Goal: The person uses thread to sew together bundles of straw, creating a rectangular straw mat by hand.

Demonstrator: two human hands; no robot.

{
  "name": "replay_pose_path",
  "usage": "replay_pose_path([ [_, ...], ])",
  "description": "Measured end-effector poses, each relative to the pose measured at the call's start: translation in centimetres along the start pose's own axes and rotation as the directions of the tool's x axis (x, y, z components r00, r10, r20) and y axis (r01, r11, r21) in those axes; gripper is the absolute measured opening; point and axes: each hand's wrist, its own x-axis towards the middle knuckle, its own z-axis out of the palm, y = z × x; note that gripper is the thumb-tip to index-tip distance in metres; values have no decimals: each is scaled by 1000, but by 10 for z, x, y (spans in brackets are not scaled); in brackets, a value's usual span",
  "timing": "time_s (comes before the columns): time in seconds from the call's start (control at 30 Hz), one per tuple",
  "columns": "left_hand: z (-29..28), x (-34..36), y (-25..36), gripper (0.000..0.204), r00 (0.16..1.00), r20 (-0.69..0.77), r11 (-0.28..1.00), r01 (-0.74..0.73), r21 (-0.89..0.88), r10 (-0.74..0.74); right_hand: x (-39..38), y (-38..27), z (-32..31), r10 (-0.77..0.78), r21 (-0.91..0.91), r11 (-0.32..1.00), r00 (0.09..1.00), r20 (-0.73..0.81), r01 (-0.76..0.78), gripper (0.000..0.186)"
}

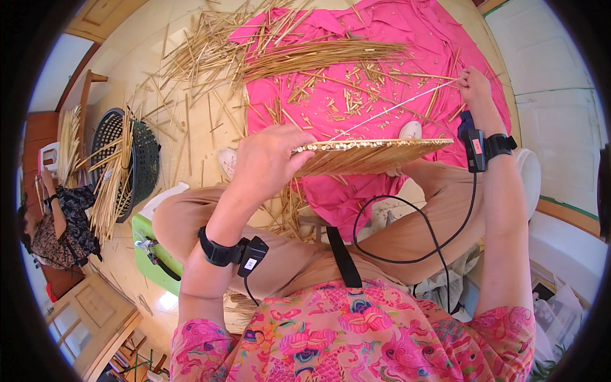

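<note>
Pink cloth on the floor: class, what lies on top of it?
A long stalk bundle, loose stalks and short stalk pieces; whatever lies behind the held stalk panel is covered and cannot be seen.

A taut white thread [396,109] runs from the right hand [472,84] to the straw panel [372,158] near the left hand [270,159], blocking a straight pass between thread and panel at that end; the gap widens rightward. Beyond the thread, there is room above the pink cloth [436,41]. Below the panel, a looped black cable [407,261] obstructs the lap.
</note>
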Motion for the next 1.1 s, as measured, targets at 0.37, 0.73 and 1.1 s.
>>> replay_pose_path([
  [0.37,-4,2,-3,19,997,41,998,59,2,-59,42,-25,-84,-178,-69,980,978,106,185,11],
  [0.73,0,12,-4,18,996,-60,988,-57,142,66,41,-50,-129,-578,-904,-349,703,415,247,6],
  [1.1,6,10,-12,20,994,-104,992,-24,122,37,41,-87,-187,-599,-899,-438,739,308,19,32],
])
